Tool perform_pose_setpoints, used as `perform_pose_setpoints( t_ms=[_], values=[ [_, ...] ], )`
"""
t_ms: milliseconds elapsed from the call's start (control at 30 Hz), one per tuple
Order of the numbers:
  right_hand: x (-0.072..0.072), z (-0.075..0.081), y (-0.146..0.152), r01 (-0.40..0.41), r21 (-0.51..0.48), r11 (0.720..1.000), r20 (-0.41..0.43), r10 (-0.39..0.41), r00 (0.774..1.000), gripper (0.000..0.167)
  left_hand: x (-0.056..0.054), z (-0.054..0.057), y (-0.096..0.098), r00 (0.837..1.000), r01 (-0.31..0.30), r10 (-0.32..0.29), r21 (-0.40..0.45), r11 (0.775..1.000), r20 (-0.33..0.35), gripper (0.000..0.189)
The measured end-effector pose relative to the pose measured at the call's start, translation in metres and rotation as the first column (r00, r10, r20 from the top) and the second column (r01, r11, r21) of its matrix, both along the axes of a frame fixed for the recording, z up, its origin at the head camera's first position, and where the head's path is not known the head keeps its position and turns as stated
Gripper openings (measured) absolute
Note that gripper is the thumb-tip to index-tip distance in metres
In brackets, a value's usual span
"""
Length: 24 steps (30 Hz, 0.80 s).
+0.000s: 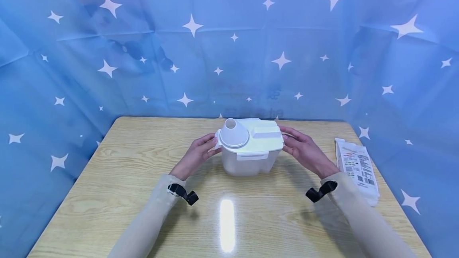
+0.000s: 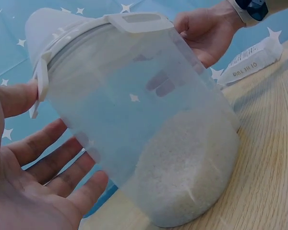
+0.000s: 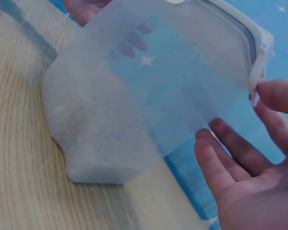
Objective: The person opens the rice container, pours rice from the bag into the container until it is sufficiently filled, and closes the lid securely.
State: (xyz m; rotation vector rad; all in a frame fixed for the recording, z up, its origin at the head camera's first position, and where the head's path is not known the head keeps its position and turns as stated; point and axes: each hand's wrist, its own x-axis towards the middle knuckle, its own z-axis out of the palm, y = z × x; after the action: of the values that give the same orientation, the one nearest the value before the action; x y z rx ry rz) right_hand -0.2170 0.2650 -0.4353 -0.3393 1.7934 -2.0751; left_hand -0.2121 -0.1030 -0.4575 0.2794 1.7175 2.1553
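Note:
A translucent storage container [image 1: 249, 166] with a white lid [image 1: 269, 142] stands upright on the table. White grains [image 2: 182, 163], looking like rice, fill its lower part. On the lid's left side sits a white cone-shaped piece [image 1: 234, 136] with an open tip. My left hand [image 1: 198, 151] is at the container's left side, thumb against a white side latch [image 2: 43, 79] and extended fingertips on the wall. At the opposite side my right hand [image 1: 306, 150] has its thumb at another latch [image 3: 257, 74], its other fingers loosely extended beside and against the wall.
A white printed bag [image 1: 358, 170] lies near the table's right edge. The wooden table [image 1: 125, 178] extends in front and to both sides. Behind it hangs a blue curtain [image 1: 229, 59] with white stars.

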Motion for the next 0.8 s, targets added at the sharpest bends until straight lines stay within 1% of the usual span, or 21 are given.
perform_pose_setpoints(
  t_ms=[267, 400, 467, 567, 633, 700, 800],
  values=[
    [-0.001, 0.000, -0.003, 0.035, -0.080, 0.996, 0.093, -0.027, 0.995, 0.053, -0.001, -0.001, 0.000, 1.000, 0.008, -0.008, 0.026, 1.000, 0.007, 0.047],
    [-0.002, -0.001, -0.004, 0.042, -0.107, 0.993, 0.144, -0.027, 0.989, 0.060, -0.001, -0.001, 0.001, 1.000, -0.004, 0.003, 0.039, 0.999, 0.023, 0.040],
    [-0.003, -0.001, -0.004, 0.040, -0.118, 0.992, 0.156, -0.021, 0.988, 0.060, -0.002, -0.002, 0.002, 1.000, -0.013, 0.012, 0.043, 0.999, 0.027, 0.033],
    [-0.005, -0.003, -0.005, 0.020, -0.144, 0.989, 0.156, 0.003, 0.988, 0.051, -0.003, -0.003, 0.002, 0.999, -0.020, 0.019, 0.046, 0.999, 0.026, 0.024],
    [-0.007, -0.005, -0.004, -0.004, -0.175, 0.985, 0.151, 0.031, 0.988, 0.042, -0.004, -0.004, 0.002, 1.000, -0.016, 0.015, 0.047, 0.999, 0.025, 0.018],
    [-0.009, -0.007, -0.004, -0.030, -0.205, 0.978, 0.148, 0.062, 0.987, 0.038, -0.005, -0.004, 0.002, 1.000, -0.012, 0.011, 0.049, 0.999, 0.028, 0.016],
    [-0.011, -0.008, -0.004, -0.074, -0.215, 0.974, 0.139, 0.106, 0.985, 0.052, -0.006, -0.005, 0.001, 0.999, -0.006, 0.004, 0.054, 0.999, 0.034, 0.014]
  ],
)
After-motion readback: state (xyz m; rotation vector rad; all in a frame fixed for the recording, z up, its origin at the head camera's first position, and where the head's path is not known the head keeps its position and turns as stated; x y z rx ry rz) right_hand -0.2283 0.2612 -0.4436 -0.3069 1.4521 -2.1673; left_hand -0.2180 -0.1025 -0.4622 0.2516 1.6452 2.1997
